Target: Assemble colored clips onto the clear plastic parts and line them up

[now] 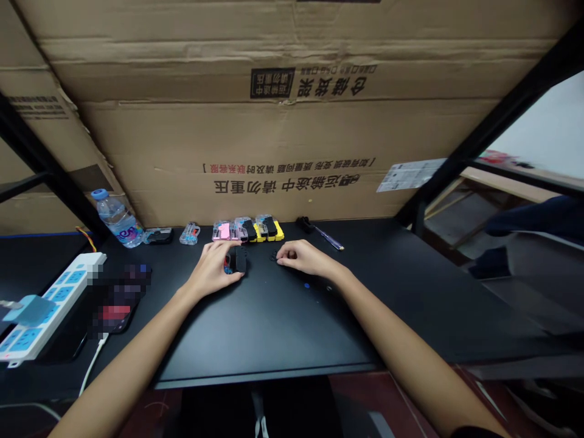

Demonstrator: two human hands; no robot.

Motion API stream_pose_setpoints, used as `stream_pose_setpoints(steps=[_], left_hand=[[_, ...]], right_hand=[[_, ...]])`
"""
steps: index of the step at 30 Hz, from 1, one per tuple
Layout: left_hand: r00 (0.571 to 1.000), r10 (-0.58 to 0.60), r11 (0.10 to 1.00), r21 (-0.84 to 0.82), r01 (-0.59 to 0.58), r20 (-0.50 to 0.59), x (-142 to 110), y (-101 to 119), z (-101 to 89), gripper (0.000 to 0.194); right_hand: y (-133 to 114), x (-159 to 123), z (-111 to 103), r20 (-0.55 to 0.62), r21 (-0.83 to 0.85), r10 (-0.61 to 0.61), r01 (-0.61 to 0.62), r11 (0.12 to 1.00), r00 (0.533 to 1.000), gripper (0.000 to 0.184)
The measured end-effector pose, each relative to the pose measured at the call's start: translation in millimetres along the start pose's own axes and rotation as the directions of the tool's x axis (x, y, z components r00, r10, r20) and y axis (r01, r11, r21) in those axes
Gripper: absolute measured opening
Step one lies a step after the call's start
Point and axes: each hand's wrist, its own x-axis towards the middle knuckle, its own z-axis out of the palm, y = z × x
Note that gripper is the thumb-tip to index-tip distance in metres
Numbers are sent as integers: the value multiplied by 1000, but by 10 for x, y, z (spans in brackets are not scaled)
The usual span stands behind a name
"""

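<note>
My left hand (215, 267) is closed around a small black plastic case (239, 260), thumb on its near side and fingers over the far side. A bit of red and blue shows inside, by the palm. To the right, my right hand (301, 257) has its fingertips pinched together low over the table. Tiny dark parts (274, 256) lie at those fingertips; whether one is gripped is too small to tell. Beyond the hands stands a row of small clear-and-coloured cases: a pink one (222, 230), a black one (249, 229) and a yellow one (278, 230).
A screwdriver (329, 238) and a black object (305, 224) lie at the back right. A blue bit (306, 285) sits nearer. Leftward are a clear-and-orange case (190, 233), water bottle (117, 219), phone (121, 298) and power strip (59, 298). Cardboard (274, 134) walls the back.
</note>
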Motion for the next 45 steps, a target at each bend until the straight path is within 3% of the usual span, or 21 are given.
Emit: stream_pose_setpoints(steps=[5, 16, 27, 33, 37, 41, 45], left_hand=[[1000, 2, 1000, 4, -2, 7, -1, 10, 1, 67], [1000, -12, 1000, -1, 12, 20, 5, 11, -10, 68], [1000, -18, 1000, 0, 18, 16, 6, 29, -29, 66], [1000, -11, 1000, 11, 11, 17, 5, 14, -13, 65], [1000, -12, 1000, 19, 12, 10, 1, 0, -6, 66], [1000, -5, 1000, 29, 5, 8, -3, 9, 5, 66], [1000, 20, 1000, 20, -20, 17, -10, 47, 52, 65]], right_hand=[[-119, -20, 28, -26, -26, -38, 38, 999, 999, 25], [-121, -50, 26, -26, 59, -29, 31, 998, 999, 17], [-135, -67, -67, -32, 21, 37, -36, 999, 999, 21], [-162, -79, -26, -18, 32, 20, -20, 999, 1000, 8], [-199, -79, -36, -37, 31, 20, -18, 999, 999, 10], [-390, -62, 23, -130, 165, -12, 34, 986, 991, 14], [-594, -20, 270, -210, 424, 16, 76, 902, 978, 29]])
